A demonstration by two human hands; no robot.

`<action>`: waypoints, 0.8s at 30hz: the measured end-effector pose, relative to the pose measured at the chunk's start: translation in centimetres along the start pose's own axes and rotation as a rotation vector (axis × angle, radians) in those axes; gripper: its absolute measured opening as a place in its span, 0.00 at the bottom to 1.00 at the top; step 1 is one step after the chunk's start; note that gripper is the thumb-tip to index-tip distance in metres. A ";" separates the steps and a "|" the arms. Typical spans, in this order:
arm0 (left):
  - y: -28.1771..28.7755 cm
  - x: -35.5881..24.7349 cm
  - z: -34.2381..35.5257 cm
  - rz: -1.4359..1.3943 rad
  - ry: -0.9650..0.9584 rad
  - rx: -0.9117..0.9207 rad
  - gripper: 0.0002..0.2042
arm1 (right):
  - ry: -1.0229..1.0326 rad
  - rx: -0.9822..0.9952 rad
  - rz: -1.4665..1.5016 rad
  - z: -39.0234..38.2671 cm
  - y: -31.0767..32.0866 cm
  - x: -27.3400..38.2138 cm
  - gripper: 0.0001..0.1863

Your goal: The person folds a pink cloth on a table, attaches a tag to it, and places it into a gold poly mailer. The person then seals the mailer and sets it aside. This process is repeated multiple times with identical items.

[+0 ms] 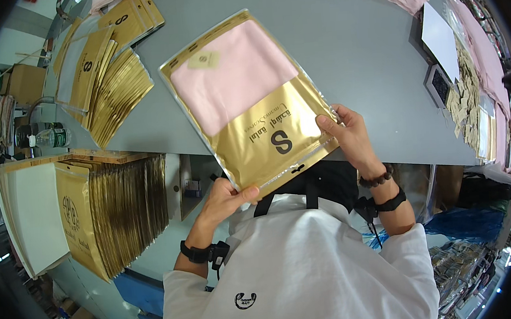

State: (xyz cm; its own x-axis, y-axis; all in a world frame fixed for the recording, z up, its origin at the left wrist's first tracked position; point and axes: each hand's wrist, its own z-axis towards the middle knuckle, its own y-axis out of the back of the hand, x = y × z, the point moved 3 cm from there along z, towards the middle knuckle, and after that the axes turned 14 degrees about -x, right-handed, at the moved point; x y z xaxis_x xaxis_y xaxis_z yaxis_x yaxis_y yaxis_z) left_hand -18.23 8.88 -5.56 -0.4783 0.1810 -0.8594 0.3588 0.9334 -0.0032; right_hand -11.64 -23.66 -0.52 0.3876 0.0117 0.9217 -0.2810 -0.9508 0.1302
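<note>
Between my hands is a gold packaging bag point(245, 109) with a clear window, tilted above the grey table. Folded pink cloth point(233, 71) shows through the window, with a small pale tag point(204, 60) near one corner. My left hand point(225, 199) pinches the bag's near left corner, thumb on top. My right hand point(349, 134) grips its right edge close to the near corner, thumb on the front and fingers behind. A dark hang slot sits on the bag's near edge.
Fanned gold bags point(119, 89) lie at the table's left. Packed gold bags point(131, 217) stand in a box below, beside a water bottle point(51, 138). At right are a white board point(438, 40), a small dark device point(439, 85), beige tags point(465, 95) and pink cloth point(485, 63).
</note>
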 end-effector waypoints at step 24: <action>22.7 -2.1 -14.6 -0.467 -0.566 -2.120 0.15 | 0.227 0.075 -0.160 -0.6 2.1 -3.1 0.15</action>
State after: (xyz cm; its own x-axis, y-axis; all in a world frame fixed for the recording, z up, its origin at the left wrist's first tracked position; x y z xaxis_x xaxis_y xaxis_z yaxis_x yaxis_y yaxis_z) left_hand -20.78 34.21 3.58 0.0994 0.1984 -0.9751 -0.9735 -0.1832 -0.1366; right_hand -13.92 -25.55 -2.85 0.2131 0.2240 0.9510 -0.1636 -0.9514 0.2607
